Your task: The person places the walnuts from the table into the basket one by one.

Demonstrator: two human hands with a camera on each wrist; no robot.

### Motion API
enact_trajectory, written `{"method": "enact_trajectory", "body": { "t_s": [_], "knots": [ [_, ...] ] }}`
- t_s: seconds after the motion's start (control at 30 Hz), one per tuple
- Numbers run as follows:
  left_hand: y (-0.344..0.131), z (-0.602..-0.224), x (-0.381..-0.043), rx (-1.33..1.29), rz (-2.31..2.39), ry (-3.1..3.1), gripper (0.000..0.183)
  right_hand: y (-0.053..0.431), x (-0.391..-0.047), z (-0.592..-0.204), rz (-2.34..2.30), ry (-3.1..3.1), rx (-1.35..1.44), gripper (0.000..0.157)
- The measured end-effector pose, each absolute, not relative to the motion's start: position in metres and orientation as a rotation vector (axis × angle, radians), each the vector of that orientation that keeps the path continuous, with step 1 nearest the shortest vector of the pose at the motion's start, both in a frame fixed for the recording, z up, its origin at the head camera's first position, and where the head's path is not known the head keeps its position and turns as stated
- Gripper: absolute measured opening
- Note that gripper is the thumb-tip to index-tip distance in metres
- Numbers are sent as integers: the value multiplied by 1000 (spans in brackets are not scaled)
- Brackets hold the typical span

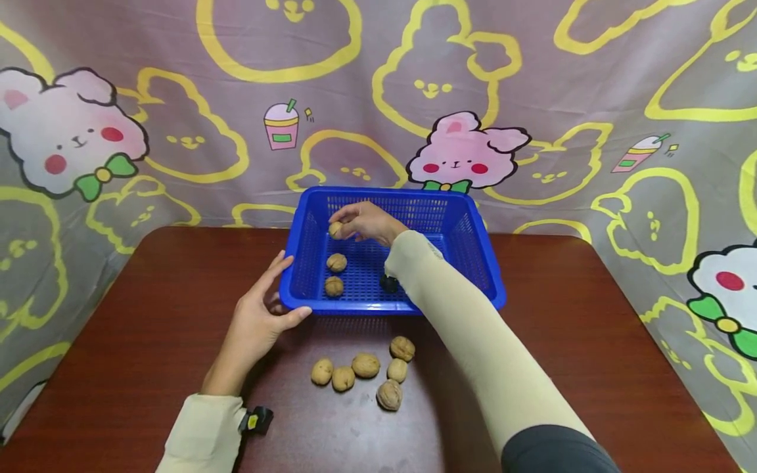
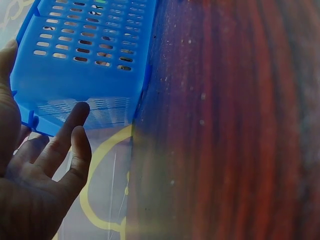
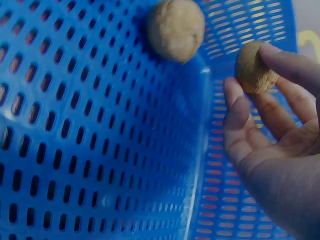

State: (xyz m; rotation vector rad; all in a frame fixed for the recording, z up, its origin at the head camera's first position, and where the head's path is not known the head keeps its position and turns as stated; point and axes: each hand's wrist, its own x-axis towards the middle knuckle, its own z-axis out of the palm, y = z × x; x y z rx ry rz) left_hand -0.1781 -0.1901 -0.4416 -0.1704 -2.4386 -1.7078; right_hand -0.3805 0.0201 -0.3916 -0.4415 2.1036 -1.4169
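A blue plastic basket (image 1: 378,306) with slotted walls stands on the table. Inside it, over the far left part, my right hand (image 1: 369,222) pinches a walnut (image 3: 255,67) between thumb and fingertips. Two more walnuts lie along the basket's left side, a middle one (image 1: 336,263) and a nearer one (image 1: 334,286). At the front left corner, my left hand (image 1: 255,322) holds the basket's rim, thumb on the front edge and a fingertip on the left edge. Its other fingers (image 2: 80,155) hang loosely bent beside the basket wall in the left wrist view.
Several walnuts (image 1: 366,365) lie in a loose cluster on the brown table (image 1: 177,315) in front of the basket. A patterned cloth (image 1: 355,98) hangs close behind the table. The right forearm (image 1: 473,328) crosses the basket's front rim.
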Motion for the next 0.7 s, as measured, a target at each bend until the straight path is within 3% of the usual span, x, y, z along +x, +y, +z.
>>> {"method": "enact_trajectory", "body": {
  "t_s": [0.7],
  "knots": [
    [-190, -443, -180, -161, -1695, -2449, 90, 6, -390, -414, -1242, 2209, -476, 37]
  ]
}}
